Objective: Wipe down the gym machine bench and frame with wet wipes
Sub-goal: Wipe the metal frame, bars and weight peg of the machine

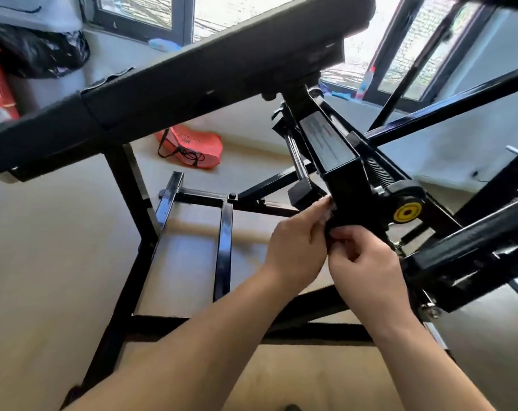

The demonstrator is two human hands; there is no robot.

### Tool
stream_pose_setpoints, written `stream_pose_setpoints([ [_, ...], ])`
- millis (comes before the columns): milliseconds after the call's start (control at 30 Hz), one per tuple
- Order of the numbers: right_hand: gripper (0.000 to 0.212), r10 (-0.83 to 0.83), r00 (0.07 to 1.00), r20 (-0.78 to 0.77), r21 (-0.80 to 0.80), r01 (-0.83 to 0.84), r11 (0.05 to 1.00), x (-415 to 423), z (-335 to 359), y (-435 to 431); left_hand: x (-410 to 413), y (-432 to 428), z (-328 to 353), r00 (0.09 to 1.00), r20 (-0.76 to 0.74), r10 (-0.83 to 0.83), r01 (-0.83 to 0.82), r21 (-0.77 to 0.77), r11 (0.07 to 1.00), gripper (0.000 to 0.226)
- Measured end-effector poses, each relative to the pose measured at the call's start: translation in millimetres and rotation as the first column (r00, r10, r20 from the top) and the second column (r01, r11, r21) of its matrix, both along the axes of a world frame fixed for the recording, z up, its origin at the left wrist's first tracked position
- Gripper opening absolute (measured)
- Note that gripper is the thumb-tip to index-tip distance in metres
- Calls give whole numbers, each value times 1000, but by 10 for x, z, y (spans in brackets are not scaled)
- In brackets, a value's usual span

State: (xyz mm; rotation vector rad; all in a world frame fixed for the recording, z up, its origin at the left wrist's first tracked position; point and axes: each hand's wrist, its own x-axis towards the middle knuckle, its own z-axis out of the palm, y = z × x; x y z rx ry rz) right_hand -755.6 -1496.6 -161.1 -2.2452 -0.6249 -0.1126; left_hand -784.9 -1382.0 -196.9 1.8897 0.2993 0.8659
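While both hands meet at the lower end of a black post [349, 197], the view looks up from beneath the bench pad [192, 69].

- Bench pad: black, long, crossing the upper view from lower left to upper right.
- Frame [225, 247]: black steel bars; a rectangular base section lies on the floor [44, 262] below the pad, and further bars cross at right.
- Post: tilted, carrying a grey label [326, 140] on its upper face. A coiled spring [380, 173] and a yellow knob [407, 213] sit just right of it.
- Wipe [329, 206]: only a small white scrap shows, pressed against the left face of the post near its bottom end.
- Left hand [296, 244]: fingers curled, fingertips pinching the wipe against the post. Grip narrow.
- Right hand [367, 262]: just beside the left, fingers curled tight at the bottom edge of the post. Cannot tell whether it grips the wipe, the post, or nothing.
- Surroundings: an orange bag [192, 146] lies on the floor beyond the frame; windows [139, 10] run along the far wall.
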Motion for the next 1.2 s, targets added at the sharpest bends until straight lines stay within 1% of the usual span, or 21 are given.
stream_pose_setpoints([
  [100,7,-19,992,127,117,4,993,105,42,7,-125,2,-248,998,63,-8,-1,137,991,55],
  [200,14,-26,952,306,227,-47,973,118,61,91,-249,111,-232,999,-36,23,-10,311,951,57],
  [233,18,-38,934,355,256,-58,965,117,68,124,-288,148,-133,995,-71,67,-44,291,956,49],
  [267,23,-54,911,408,281,-70,957,102,87,156,-324,185,17,988,-97,123,-102,194,976,38],
  [300,29,-67,886,458,300,-83,950,92,100,191,-343,238,195,978,-101,180,-178,32,983,27],
  [333,35,-65,863,500,308,-107,945,82,119,228,-341,313,362,967,-76,244,-253,-138,958,19],
  [367,41,-43,853,520,305,-139,942,81,143,269,-327,387,518,948,-39,316,-316,-246,917,15],
  [400,45,-9,861,508,301,-168,939,80,167,302,-316,431,676,926,8,377,-361,-267,894,15],
  [467,47,59,899,434,321,-215,922,93,194,351,-272,420,924,902,126,412,-391,-163,906,21],
  [533,45,85,908,410,348,-242,906,139,202,345,-236,269,1060,948,164,273,-284,43,958,28],
  [600,46,136,913,385,402,-298,865,233,213,299,-233,74,1023,997,62,53,-68,278,958,41],
  [667,49,247,909,337,459,-388,799,347,223,245,-207,53,946,999,-38,-36,47,382,923,54],
  [733,51,284,894,346,451,-424,786,412,222,200,-112,182,888,990,-132,-51,97,373,923,65],
  [800,51,236,894,380,402,-390,828,411,205,189,10,335,977,976,-206,-75,137,307,942,77],
  [900,49,179,894,411,369,-342,864,386,203,225,238,577,1223,927,-360,-108,156,107,982,59],
  [933,49,171,896,411,356,-330,874,395,206,237,290,634,1253,921,-378,-97,136,78,988,57],
  [967,49,165,894,416,338,-320,885,409,211,249,296,657,1233,933,-349,-86,130,105,986,61],
  [1000,49,155,890,429,317,-309,897,421,218,260,265,619,1196,956,-289,-48,116,223,968,67],
  [1033,48,140,884,446,299,-295,908,431,224,276,196,539,1125,975,-216,-56,118,287,951,68],
  [1133,44,82,874,478,295,-248,923,430,237,335,-118,316,878,972,-136,-192,217,202,955,60],
  [1200,40,43,876,480,317,-220,923,425,237,391,-128,398,838,969,-141,-204,230,207,951,62],
])
